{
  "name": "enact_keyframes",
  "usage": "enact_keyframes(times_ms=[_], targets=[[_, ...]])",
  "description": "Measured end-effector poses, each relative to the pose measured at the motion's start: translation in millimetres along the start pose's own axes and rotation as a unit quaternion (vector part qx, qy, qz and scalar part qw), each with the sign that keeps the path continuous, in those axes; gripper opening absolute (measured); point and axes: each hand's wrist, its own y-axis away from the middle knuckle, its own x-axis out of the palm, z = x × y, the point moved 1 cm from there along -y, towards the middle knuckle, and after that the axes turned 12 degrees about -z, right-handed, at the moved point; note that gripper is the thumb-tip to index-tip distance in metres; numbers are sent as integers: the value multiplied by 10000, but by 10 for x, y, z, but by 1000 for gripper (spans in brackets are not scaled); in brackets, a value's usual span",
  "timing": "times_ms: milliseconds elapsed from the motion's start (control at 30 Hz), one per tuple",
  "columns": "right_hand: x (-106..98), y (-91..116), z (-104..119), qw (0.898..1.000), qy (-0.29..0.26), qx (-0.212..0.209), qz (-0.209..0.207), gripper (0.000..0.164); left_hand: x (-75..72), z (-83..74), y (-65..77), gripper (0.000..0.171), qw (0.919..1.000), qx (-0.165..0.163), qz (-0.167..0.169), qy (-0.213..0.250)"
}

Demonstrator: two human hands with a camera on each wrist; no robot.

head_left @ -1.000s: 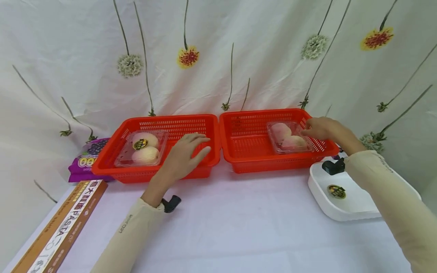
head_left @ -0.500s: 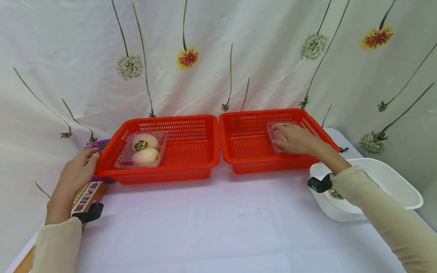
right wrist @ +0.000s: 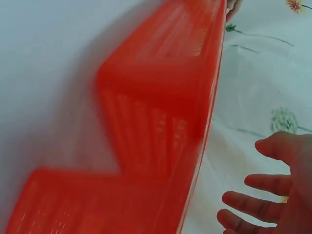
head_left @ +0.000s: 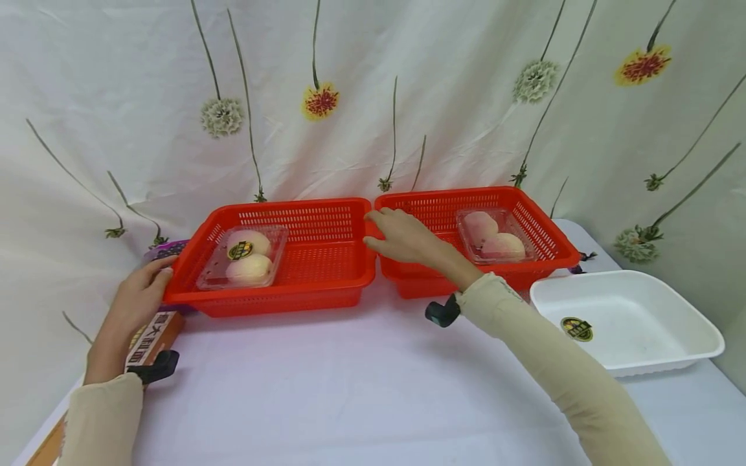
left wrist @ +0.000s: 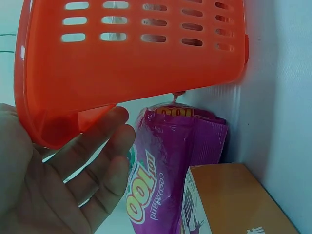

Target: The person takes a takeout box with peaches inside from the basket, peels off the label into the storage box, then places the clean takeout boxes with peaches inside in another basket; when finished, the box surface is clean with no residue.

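In the left half of the head view stands a red plastic basket (head_left: 326, 259), holding a clear pack of peaches (head_left: 249, 255). My left hand (head_left: 135, 296) is at its left rim; in the left wrist view the loosely bent fingers (left wrist: 105, 170) lie beside and below the basket's corner. Above the seam between this basket and a second red basket (head_left: 454, 285) hovers my right hand (head_left: 408, 239). Its fingers are apart and hold nothing. A second clear pack of peaches (head_left: 495, 236) sits in the right basket.
A white tray (head_left: 629, 323) with a round sticker stands at the right. Behind the left basket's end lies a purple snack bag (left wrist: 165, 161). A pasta box (head_left: 154, 340) stands beside the left forearm. A flowered curtain (head_left: 361, 97) hangs behind.
My left hand has gone from above the left basket to its left rim. My right hand reached over the peaches in the right basket, then moved left to the seam. Both packs stayed put.
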Motion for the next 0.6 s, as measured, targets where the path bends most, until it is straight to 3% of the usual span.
enact_keyframes(times_ms=[167, 300, 467, 600], targets=[[147, -260, 346, 9968, -666, 69, 444, 57, 9, -15, 10, 62, 9999, -86, 49, 53], [291, -436, 559, 9854, -1297, 420, 1016, 55, 10, -5, 4, 63, 9999, -102, 61, 81], [487, -592, 767, 9654, -2104, 879, 1262, 39, 14, 5, -4, 64, 9999, -51, 30, 104], [675, -686, 923, 9400, -2839, 1459, 1206, 39, 7, 23, -2, 64, 10000, -15, 43, 83]])
